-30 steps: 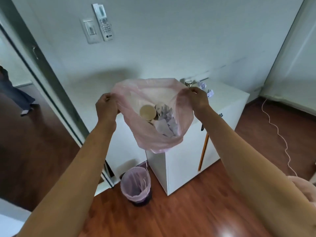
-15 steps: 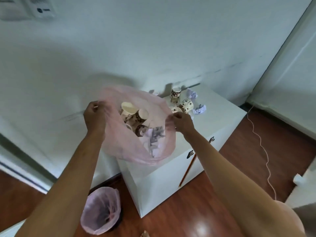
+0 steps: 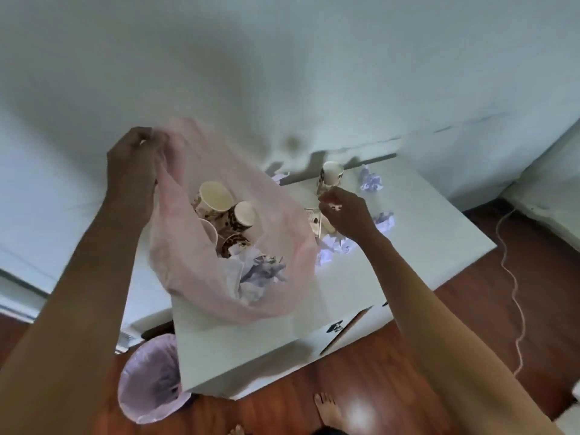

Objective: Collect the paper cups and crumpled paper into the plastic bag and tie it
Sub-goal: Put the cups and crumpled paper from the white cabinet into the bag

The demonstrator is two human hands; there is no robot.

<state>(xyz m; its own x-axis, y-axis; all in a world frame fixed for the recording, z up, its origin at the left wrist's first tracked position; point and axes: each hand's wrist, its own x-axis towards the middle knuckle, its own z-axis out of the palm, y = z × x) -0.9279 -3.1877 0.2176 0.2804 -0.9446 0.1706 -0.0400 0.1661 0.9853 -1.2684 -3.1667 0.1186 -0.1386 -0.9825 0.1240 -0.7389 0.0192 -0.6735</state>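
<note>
My right hand (image 3: 343, 211) had let go of the pink plastic bag (image 3: 232, 246), fingers loosely curled and empty, while my left hand (image 3: 133, 158) pinched its rim above the cabinet's (image 3: 423, 240) left edge, freeing me to gather remaining cups.

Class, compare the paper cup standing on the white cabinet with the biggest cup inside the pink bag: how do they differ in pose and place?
The standing cup is upright on the white cabinet near the wall; the bagged cup lies tilted, its open mouth facing the camera. The standing cup is alone; the bagged cup is packed against other cups inside the pink bag. Both are cream paper cups with brown print.
</note>
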